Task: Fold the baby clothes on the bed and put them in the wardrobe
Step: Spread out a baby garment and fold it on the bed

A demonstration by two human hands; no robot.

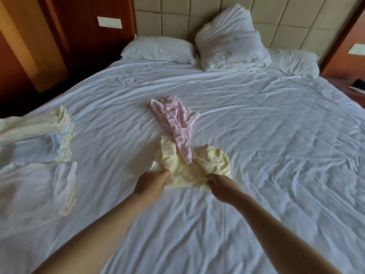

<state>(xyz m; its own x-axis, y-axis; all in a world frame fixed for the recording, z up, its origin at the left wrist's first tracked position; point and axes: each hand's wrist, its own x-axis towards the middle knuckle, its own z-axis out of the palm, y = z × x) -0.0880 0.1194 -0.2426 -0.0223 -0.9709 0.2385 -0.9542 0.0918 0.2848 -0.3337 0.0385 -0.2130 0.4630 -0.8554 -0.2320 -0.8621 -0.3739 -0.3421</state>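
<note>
The left hand (pixel 152 180) reaches forward on a bare, outstretched arm, knuckles up, its fingers (pixel 165 174) curled and pinching the near left edge of a pale yellow baby garment (pixel 183 171). Just to the right, the right hand (pixel 223 184) mirrors it, its fingers (pixel 210 178) pinching the garment's near right edge. The garment lies crumpled on the bed (pixel 266 145), near the middle of the sheet, in front of the person.

At the bed's left edge lie two stacks of folded clothes: a farther one of cream and light blue pieces (pixel 41 133) and a nearer white one (pixel 39 190). A pink printed garment (pixel 177 125) lies unfolded, its near end overlapping the yellow one. The white sheet is wrinkled throughout. At the head sit a flat pillow (pixel 158 48), a bunched white duvet (pixel 231 40) and another pillow (pixel 296 63) against a padded beige headboard (pixel 167 16). Wood panelling with a wall switch (pixel 109 22) is at left; a nightstand (pixel 343 84) with a dark object stands at right.
</note>
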